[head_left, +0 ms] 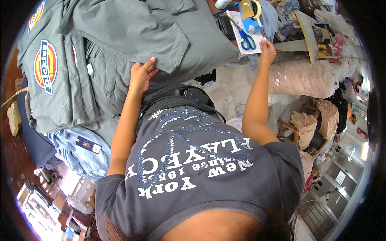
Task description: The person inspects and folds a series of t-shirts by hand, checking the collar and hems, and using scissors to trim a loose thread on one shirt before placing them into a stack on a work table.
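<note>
My left hand [143, 76] rests at the lower edge of a grey T-shirt [161, 42], beside its sleeve, with the fingers apart and partly bent. That shirt lies spread over more grey cloth. Off to the right, my right hand [267, 51] is closed, its fingertips pinched together beside the edge of a white paper pad [250, 51]; whatever they hold is too small to make out. Blue-handled scissors [246, 39] lie on the pad, close to that hand. Just beyond them stands a blue tape dispenser [251, 25] with a roll of tape.
Folded grey T-shirts [68, 102] with a colourful print are stacked at the left. Below them hangs a light blue denim garment [80, 150] with a dark tag. To the right are a large plastic-wrapped roll [301, 78] and a wooden chair [287, 130] with brown paper on it.
</note>
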Demonstrator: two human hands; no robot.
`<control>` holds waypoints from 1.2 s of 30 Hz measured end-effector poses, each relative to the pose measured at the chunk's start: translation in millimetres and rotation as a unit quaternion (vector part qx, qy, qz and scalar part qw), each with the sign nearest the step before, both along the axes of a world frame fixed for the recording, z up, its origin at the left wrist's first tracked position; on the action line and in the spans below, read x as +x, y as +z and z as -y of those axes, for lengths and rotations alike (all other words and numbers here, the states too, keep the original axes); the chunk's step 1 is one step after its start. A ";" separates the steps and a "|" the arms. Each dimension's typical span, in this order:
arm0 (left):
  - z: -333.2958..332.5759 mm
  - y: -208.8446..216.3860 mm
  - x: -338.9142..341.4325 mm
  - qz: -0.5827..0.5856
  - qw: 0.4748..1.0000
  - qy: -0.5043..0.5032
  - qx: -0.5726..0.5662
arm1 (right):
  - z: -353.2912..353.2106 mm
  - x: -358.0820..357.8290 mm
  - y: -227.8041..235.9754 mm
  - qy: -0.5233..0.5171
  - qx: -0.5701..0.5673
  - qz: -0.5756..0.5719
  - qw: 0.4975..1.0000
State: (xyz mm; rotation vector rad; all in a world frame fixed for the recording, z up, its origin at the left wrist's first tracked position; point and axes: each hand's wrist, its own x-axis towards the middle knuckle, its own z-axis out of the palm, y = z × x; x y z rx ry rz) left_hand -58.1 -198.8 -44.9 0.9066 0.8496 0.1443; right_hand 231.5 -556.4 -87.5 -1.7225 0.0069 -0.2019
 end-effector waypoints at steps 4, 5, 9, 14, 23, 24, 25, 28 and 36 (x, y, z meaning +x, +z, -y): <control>-0.3 -1.5 -5.8 0.042 0.996 0.009 0.072 | -42.7 -61.2 28.5 0.141 0.065 -0.034 0.987; 1.5 3.1 -5.0 0.051 0.995 0.017 0.090 | -54.0 -74.1 32.1 0.187 0.077 -0.052 0.978; -1.4 -1.4 -9.9 0.073 0.989 0.028 0.128 | -125.8 -130.3 64.1 0.365 -0.022 -0.117 0.923; 1.1 -7.3 -12.9 0.079 0.987 0.002 0.139 | -196.4 -174.7 72.7 0.477 -0.124 -0.147 0.858; 0.6 -16.5 -14.7 0.089 0.984 0.005 0.156 | -231.7 -189.4 57.5 0.417 -0.363 0.034 0.833; -0.5 -20.8 -15.7 0.091 0.984 0.002 0.156 | -234.5 -193.2 58.8 0.398 -0.405 0.048 0.822; -0.5 -20.7 -15.4 0.092 0.984 0.001 0.155 | -237.0 -195.9 61.2 0.377 -0.445 0.062 0.810; 1.1 -17.1 -14.0 0.100 0.984 0.001 0.147 | -241.6 -199.1 65.5 0.342 -0.523 0.072 0.777; -13.1 3.1 -13.2 0.086 0.990 0.044 0.099 | -189.8 -195.3 49.0 0.447 -0.389 0.017 0.805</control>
